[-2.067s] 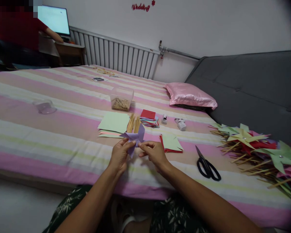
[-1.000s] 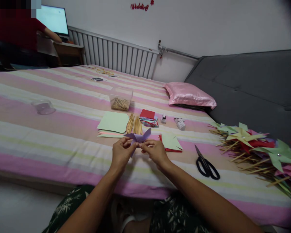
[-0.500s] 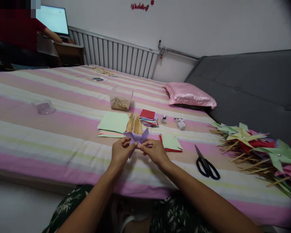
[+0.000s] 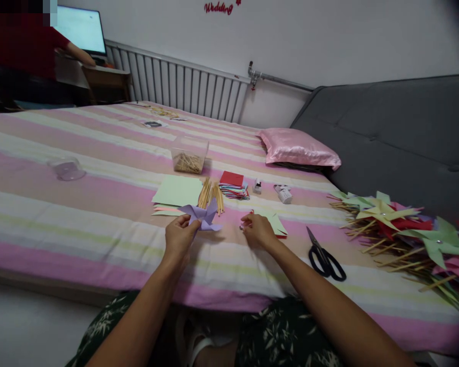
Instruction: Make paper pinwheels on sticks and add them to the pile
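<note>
My left hand (image 4: 179,236) pinches a folded purple paper pinwheel (image 4: 201,215) just above the striped bed cover (image 4: 99,214). My right hand (image 4: 257,230) rests on the cover to the right of it, fingertips curled together beside a green paper square on red sheets (image 4: 274,223); whether it holds something small is too small to tell. A bundle of wooden sticks (image 4: 212,194) and a light green sheet (image 4: 178,191) lie just behind the pinwheel.
Black scissors (image 4: 323,256) lie to the right. A heap of finished pinwheels on sticks (image 4: 409,232) fills the right edge. Behind are a stack of coloured paper (image 4: 233,185), a clear box of sticks (image 4: 189,153), a clear lid (image 4: 66,168), a pink pillow (image 4: 298,148). A person in red (image 4: 26,46) sits far left.
My right hand has let go of the purple pinwheel and moved right onto the cover near the green square. My left hand keeps the pinwheel and has shifted slightly left.
</note>
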Demonstrator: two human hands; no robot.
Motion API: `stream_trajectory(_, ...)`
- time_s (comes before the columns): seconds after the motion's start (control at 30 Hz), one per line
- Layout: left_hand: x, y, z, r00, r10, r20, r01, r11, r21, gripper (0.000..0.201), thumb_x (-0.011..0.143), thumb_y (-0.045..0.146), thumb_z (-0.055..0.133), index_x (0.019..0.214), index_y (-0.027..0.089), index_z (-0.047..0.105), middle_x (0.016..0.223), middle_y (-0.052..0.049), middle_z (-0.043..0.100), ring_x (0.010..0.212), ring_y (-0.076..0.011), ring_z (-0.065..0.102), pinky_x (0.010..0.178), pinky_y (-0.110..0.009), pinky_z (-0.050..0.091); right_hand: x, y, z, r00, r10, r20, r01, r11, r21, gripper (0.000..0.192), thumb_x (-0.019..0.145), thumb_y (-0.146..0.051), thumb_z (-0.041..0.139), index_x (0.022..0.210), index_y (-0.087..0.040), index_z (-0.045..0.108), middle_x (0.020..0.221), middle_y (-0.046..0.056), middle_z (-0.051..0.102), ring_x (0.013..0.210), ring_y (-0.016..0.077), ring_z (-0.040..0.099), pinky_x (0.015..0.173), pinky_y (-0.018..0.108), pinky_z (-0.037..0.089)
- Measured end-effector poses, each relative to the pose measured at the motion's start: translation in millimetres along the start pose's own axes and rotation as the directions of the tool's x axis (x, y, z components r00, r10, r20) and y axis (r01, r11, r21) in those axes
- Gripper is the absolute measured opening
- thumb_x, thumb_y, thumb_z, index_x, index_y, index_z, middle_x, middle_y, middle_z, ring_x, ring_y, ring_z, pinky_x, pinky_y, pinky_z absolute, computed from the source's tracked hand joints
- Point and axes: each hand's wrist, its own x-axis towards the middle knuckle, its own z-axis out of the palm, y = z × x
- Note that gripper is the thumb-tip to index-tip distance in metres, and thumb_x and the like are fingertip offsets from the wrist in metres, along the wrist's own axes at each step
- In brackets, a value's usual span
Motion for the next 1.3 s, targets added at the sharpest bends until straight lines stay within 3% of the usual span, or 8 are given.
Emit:
stream_trajectory(0.17, -3, -2, 3.4, 0.999, -0.052, 0.006, 0.052, 0.999, 0.002, 0.033, 0.043, 0.018, 0.075, 0.072, 0.013, 0.062, 0.066, -0.002, 0.065, 0.061, -0.0142, 0.059, 0.057, -0.022, 0.042, 0, -1, 7, 0.996, -0.019, 0.081, 0.032, 0.987, -0.160, 0.021, 0.065, -0.011, 0.063, 0.080, -0.021, 0.072, 0.085, 0.007, 0.072, 0.085, 0.0212, 0.064, 0.071, 0.027, 0.043)
stream_trajectory(0.33, -6, -3, 4.5, 0.993, -0.076, 0.089, 0.077, 0.997, -0.012, 0.028, 0.045, 0.018, 0.076, 0.070, 0.013, 0.062, 0.064, -0.003, 0.066, 0.058, -0.0139, 0.059, 0.054, -0.021, 0.042, 3, 3, 9, 0.990, -0.073, 0.120, 0.096, 0.974, -0.206, 0.018, 0.069, -0.012, 0.060, 0.079, -0.021, 0.072, 0.085, 0.005, 0.072, 0.086, 0.0195, 0.063, 0.072, 0.025, 0.041)
stream_trajectory(0.7, -8, -3, 5.1, 0.990, -0.095, 0.103, 0.098, 0.995, -0.031, 0.026, 0.044, 0.015, 0.077, 0.066, 0.014, 0.062, 0.060, -0.002, 0.065, 0.053, -0.0133, 0.058, 0.051, -0.021, 0.040, 6, 6, 13, 0.992, -0.094, 0.087, 0.109, 0.975, -0.191, 0.022, 0.079, -0.014, 0.050, 0.086, -0.020, 0.069, 0.089, 0.006, 0.070, 0.087, 0.0184, 0.062, 0.072, 0.025, 0.040)
stream_trajectory(0.93, -8, -3, 4.9, 0.991, -0.085, 0.107, 0.089, 0.995, -0.035, 0.024, 0.045, 0.015, 0.076, 0.065, 0.015, 0.062, 0.060, -0.002, 0.065, 0.053, -0.0130, 0.058, 0.050, -0.020, 0.041, 11, 10, 16, 0.988, -0.146, 0.053, 0.152, 0.980, -0.127, 0.027, 0.078, -0.008, 0.046, 0.093, -0.018, 0.067, 0.101, 0.009, 0.064, 0.099, 0.0190, 0.057, 0.083, 0.026, 0.038)
stream_trajectory(1.1, -9, -1, 5.3, 0.988, -0.082, 0.128, 0.086, 0.996, -0.028, 0.022, 0.047, 0.015, 0.076, 0.065, 0.014, 0.064, 0.062, -0.003, 0.067, 0.055, -0.0133, 0.059, 0.052, -0.021, 0.042, 9, 7, 14, 0.982, -0.179, 0.052, 0.182, 0.982, -0.053, 0.028, 0.076, -0.003, 0.041, 0.089, -0.016, 0.063, 0.091, 0.008, 0.063, 0.085, 0.0154, 0.059, 0.079, 0.024, 0.039)
stream_trajectory(1.3, -6, -3, 4.9, 0.992, -0.071, 0.109, 0.073, 0.997, -0.013, 0.025, 0.046, 0.016, 0.076, 0.066, 0.014, 0.063, 0.062, -0.003, 0.067, 0.056, -0.0137, 0.059, 0.053, -0.021, 0.043, 6, 3, 12, 0.987, -0.147, 0.073, 0.141, 0.987, 0.073, 0.026, 0.080, -0.007, 0.035, 0.087, -0.015, 0.059, 0.078, 0.006, 0.065, 0.066, 0.0138, 0.060, 0.063, 0.023, 0.042)
